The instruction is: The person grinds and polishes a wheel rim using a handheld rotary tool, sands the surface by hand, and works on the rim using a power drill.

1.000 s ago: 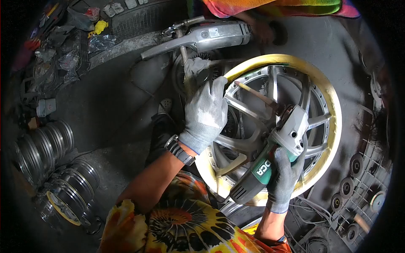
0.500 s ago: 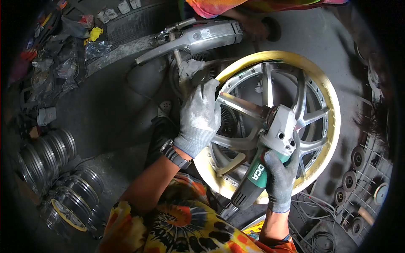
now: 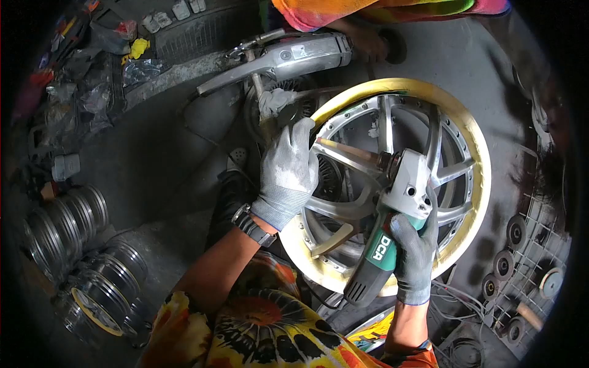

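Observation:
My left hand (image 3: 286, 176), in a grey glove, grips the upper left rim of a spoked wheel (image 3: 480, 161) whose rim is wrapped in yellow tape. My right hand (image 3: 414, 251), gloved too, is wrapped round the green and black body of a power tool (image 3: 383, 248) marked DCA. The tool lies across the wheel's middle, with its silver head upward. From that head a slim tapered attachment (image 3: 350, 149) points left along a spoke, its tip near my left fingers. Part of the wheel's hub is hidden under the tool.
A large grey power tool (image 3: 294, 56) lies behind the wheel. Beyond is another person's hand (image 3: 369, 44) below a colourful sleeve. Stacked metal rims (image 3: 80, 214) stand at left. Round discs (image 3: 504, 264) sit on a wire rack at right, near loose cables (image 3: 460, 297).
The tool's attachment has swung down and left from the opening between spokes to lie along a spoke. Both my hands and the wheel have shifted slightly left in view.

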Action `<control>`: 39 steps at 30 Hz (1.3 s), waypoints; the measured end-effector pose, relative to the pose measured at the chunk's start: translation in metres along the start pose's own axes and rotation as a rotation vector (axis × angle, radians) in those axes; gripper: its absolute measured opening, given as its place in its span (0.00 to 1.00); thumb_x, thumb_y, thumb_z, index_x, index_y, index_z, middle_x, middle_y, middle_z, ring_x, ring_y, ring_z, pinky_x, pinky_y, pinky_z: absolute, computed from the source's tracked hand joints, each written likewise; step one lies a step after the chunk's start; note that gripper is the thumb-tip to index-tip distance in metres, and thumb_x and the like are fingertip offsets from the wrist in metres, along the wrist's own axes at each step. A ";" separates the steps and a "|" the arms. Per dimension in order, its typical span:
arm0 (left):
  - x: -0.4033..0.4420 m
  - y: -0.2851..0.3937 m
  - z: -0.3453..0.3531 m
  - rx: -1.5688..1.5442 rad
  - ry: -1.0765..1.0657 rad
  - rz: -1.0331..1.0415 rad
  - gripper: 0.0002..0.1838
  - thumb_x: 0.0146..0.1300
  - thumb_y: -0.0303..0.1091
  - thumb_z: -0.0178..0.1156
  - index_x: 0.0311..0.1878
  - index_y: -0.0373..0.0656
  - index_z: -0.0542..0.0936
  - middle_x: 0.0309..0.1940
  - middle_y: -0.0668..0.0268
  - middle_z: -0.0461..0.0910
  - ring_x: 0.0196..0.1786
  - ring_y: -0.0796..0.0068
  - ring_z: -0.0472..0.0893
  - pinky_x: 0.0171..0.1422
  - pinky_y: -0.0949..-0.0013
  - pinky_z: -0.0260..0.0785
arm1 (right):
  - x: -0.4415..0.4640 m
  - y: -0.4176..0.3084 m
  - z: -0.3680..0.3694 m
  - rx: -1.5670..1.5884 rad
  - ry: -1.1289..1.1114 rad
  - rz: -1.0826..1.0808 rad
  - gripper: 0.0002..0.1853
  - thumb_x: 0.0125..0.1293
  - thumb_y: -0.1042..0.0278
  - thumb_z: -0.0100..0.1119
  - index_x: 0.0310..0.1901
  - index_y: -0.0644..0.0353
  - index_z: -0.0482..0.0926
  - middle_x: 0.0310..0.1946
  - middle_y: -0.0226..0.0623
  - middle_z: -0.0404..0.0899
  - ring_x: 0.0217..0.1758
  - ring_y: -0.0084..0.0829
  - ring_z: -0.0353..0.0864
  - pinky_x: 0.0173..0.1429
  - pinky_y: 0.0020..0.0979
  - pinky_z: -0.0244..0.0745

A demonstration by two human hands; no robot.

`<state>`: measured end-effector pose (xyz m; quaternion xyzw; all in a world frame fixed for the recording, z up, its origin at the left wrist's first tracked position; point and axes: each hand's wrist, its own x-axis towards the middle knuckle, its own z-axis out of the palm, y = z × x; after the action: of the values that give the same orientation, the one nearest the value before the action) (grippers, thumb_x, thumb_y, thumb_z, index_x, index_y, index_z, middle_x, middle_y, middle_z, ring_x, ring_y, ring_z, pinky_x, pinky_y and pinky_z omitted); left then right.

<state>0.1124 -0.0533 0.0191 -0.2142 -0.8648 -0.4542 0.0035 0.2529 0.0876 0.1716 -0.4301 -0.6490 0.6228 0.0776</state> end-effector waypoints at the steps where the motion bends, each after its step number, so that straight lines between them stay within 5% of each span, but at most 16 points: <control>1: 0.000 0.000 0.000 0.001 -0.003 -0.002 0.21 0.66 0.30 0.66 0.60 0.39 0.75 0.44 0.51 0.80 0.42 0.49 0.82 0.47 0.54 0.76 | 0.002 -0.001 0.000 0.006 -0.020 -0.012 0.53 0.58 0.73 0.76 0.81 0.65 0.52 0.64 0.48 0.75 0.59 0.37 0.82 0.65 0.38 0.80; 39: 0.001 -0.001 0.001 -0.048 -0.023 -0.011 0.20 0.67 0.31 0.65 0.61 0.38 0.75 0.45 0.50 0.80 0.43 0.49 0.82 0.48 0.54 0.77 | -0.005 0.006 0.016 0.064 0.139 -0.040 0.47 0.62 0.74 0.72 0.80 0.62 0.55 0.60 0.46 0.77 0.54 0.32 0.82 0.59 0.34 0.82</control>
<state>0.1116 -0.0530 0.0181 -0.2147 -0.8548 -0.4723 -0.0143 0.2485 0.0714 0.1647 -0.4567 -0.6300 0.6102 0.1486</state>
